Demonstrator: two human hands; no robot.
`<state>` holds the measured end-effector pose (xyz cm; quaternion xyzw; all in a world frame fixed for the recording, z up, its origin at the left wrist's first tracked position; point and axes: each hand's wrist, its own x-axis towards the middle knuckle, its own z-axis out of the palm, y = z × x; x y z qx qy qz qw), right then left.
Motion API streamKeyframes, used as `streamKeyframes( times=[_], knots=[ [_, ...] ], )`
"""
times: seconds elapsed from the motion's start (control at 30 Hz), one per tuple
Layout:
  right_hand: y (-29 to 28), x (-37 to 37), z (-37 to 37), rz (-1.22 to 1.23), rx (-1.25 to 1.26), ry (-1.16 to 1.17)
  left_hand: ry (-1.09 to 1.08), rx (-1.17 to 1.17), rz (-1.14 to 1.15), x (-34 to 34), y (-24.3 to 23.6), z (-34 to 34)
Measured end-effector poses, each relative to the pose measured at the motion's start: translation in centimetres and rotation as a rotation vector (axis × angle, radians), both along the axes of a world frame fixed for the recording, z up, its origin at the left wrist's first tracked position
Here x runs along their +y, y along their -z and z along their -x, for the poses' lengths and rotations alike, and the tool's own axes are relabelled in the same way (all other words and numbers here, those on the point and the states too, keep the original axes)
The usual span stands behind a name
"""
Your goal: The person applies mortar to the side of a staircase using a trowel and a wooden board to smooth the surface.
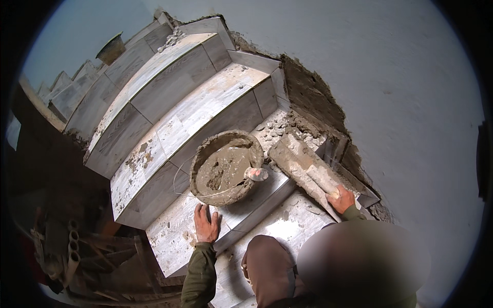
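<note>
My left hand (206, 224) rests with its fingers spread on the tread of a tiled step (172, 226), just below a mortar-caked bucket (196, 172). Wet grey mortar (223, 167) fills much of the bucket, and its thin wire handle hangs over the near side. A tool's stubby pale handle (257, 174) sticks out over the right rim; the rest of it cannot be made out. My right hand (341, 199) is closed around the near end of a long, mortar-covered board (308, 167), which has a ridge along its length and lies slanting beside the wall.
Tiled stairs (200, 118) climb to the upper left, with mortar crumbs on the treads. A second bucket (111, 49) stands higher up. Rubble (275, 126) lies by the rough wall edge (316, 95). Pipes (73, 251) and timber are stacked in the dark lower left, past the stair edge.
</note>
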<state>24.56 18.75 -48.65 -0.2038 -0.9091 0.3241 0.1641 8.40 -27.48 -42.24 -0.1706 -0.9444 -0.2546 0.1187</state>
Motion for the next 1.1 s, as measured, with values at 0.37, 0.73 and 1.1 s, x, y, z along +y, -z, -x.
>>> streamKeyframes(
  times=[0.37,0.73,1.1],
  knots=[
    [-20.8,-1.8,7.0,-0.283,0.319,-0.035,-0.027,0.025,0.046,-0.7,-0.1,-0.7],
    [-31.4,-12.7,31.5,-0.619,0.198,-0.375,-0.068,0.029,-0.015,-0.4,0.1,-0.2],
    [-28.8,-23.2,40.6,-0.706,0.006,-0.482,-0.041,0.035,-0.022,0.0,-0.2,-0.3]
  ],
)
